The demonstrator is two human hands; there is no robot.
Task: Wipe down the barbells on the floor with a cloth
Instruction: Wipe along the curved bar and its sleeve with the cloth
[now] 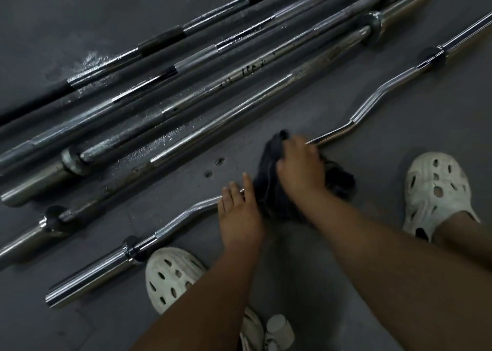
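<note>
Cloth (340,183): dark, soft, bunched over the middle of the curl bar (372,103), which lies on the floor (306,284) nearest the person. Four straight barbells (239,71) lie side by side beyond it, spotted and dull in places.

Handling, judged: bar is steel, stiff and heavy, so it likely stays put under a wipe but may roll on its bends. Chrome looks slick, and the knurled stretch by the left hand should give better hold. Cloth is limp and light and needs to be wrapped round the bar and squeezed to clean all sides.

Right hand (300,164): on top of the cloth, fingers curled down over it and clamping it onto the bar. How far they close underneath is hidden.

Left hand (239,212): just beside the cloth, fingers (234,191) nearly straight and close together, resting on the bar and steadying it, gripping nothing.
</note>
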